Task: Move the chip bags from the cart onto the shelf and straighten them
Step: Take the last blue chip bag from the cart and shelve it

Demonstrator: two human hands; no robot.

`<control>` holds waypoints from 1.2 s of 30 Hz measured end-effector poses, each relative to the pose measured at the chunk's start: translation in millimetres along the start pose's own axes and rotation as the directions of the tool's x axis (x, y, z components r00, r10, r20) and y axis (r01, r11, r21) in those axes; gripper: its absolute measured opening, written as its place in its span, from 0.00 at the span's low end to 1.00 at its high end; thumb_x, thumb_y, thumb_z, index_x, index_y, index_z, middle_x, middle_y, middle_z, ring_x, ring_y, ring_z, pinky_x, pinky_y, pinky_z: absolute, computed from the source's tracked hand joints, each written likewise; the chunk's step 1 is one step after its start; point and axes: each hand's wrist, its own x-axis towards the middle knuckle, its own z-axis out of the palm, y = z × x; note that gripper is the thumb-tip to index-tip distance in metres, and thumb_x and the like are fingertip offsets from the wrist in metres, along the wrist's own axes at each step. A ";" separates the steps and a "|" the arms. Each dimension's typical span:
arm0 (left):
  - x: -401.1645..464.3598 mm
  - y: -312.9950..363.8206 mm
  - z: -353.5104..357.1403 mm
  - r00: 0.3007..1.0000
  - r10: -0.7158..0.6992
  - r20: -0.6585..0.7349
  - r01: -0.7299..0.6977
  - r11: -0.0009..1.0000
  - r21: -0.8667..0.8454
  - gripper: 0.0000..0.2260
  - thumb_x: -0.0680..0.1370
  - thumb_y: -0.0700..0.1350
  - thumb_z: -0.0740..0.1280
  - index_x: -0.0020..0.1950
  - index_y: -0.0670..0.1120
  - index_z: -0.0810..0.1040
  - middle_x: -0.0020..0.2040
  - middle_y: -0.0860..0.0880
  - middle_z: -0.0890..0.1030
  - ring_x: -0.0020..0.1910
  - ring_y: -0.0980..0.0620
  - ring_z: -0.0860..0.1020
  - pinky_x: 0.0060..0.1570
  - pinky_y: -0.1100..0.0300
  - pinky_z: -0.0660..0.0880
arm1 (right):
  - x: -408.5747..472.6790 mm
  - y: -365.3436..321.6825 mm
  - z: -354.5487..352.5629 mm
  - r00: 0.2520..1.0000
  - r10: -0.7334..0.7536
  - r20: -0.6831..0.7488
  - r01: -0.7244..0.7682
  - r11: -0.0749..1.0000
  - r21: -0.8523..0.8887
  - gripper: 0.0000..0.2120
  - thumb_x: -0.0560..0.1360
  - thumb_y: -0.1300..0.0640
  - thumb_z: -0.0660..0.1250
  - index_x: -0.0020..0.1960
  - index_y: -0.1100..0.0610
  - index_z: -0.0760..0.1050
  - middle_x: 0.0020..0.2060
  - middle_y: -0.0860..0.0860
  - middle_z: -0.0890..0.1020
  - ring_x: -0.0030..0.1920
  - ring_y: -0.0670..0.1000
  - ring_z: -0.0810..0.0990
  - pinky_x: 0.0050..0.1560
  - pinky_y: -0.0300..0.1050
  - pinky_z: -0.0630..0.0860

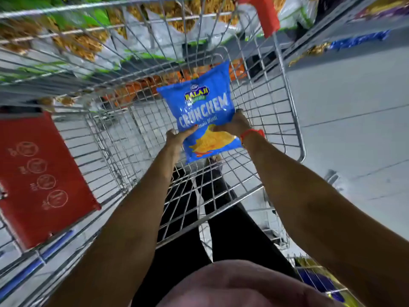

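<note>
A blue chip bag (202, 107) with yellow chips printed on it is held inside the wire cart (294, 120), above its mesh floor. My left hand (178, 136) grips the bag's lower left edge. My right hand (234, 124), with a red band at the wrist, grips its lower right edge. The bag faces up and is tilted slightly left. No other bags show on the cart's floor.
Shelves with green and clear snack bags (84, 41) run across the top, orange packs (141, 87) lower down. A red child-seat flap (42, 176) sits at the cart's left. A shelf with blue packs (358, 41) is at the upper right, grey floor to the right.
</note>
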 end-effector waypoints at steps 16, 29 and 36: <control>-54.9 6.7 -34.8 0.962 0.259 0.084 -0.256 0.966 -0.047 0.20 0.70 0.30 0.68 0.62 0.36 0.73 0.49 0.47 0.85 0.41 0.54 0.83 0.40 0.61 0.81 | -56.5 -26.2 -20.2 0.974 -0.118 0.191 0.084 0.981 0.174 0.18 0.62 0.73 0.75 0.50 0.64 0.78 0.38 0.63 0.82 0.41 0.53 0.76 0.42 0.55 0.77; -218.7 122.4 -45.9 0.712 0.702 -0.006 -0.699 0.708 -0.104 0.10 0.71 0.35 0.70 0.51 0.44 0.80 0.35 0.61 0.85 0.35 0.65 0.82 0.36 0.69 0.78 | -223.9 -115.1 -91.7 0.801 -0.590 -0.106 0.561 0.675 0.480 0.21 0.64 0.69 0.75 0.48 0.46 0.79 0.37 0.35 0.86 0.40 0.35 0.83 0.43 0.36 0.79; -325.1 196.5 -50.2 0.417 0.908 0.042 -0.902 0.419 -0.106 0.14 0.68 0.41 0.74 0.53 0.47 0.78 0.45 0.56 0.83 0.39 0.65 0.82 0.35 0.73 0.76 | -329.5 -166.8 -154.6 0.609 -0.724 -0.323 0.773 0.450 0.447 0.25 0.64 0.61 0.77 0.58 0.50 0.75 0.49 0.40 0.83 0.46 0.37 0.82 0.37 0.32 0.79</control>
